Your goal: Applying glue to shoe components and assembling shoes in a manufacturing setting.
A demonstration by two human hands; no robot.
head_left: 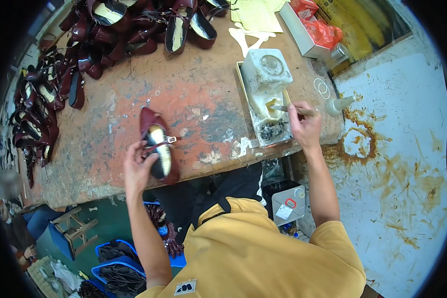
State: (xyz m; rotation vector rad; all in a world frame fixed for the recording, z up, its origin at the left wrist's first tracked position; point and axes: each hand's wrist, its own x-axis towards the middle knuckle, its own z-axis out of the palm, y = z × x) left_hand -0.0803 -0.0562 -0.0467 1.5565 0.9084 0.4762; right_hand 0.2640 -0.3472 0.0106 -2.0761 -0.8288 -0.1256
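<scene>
A dark red pointed shoe with a buckled strap lies on the worn workbench, its toe pointing away from me. My left hand grips its near left side, fingers at the strap and thumb at the opening. Further right, my right hand is closed around the handle of a brush. The brush's tip reaches into the yellowish, glue-like paste in a crusted white glue pot; the bristles cannot be made out. This pot stands in a shallow tray.
Many similar dark red shoes are heaped along the far and left bench. Yellow papers and a white box with red plastic lie at the far right. A stained white panel borders the right. Blue bins stand below left; a person sits near a stool.
</scene>
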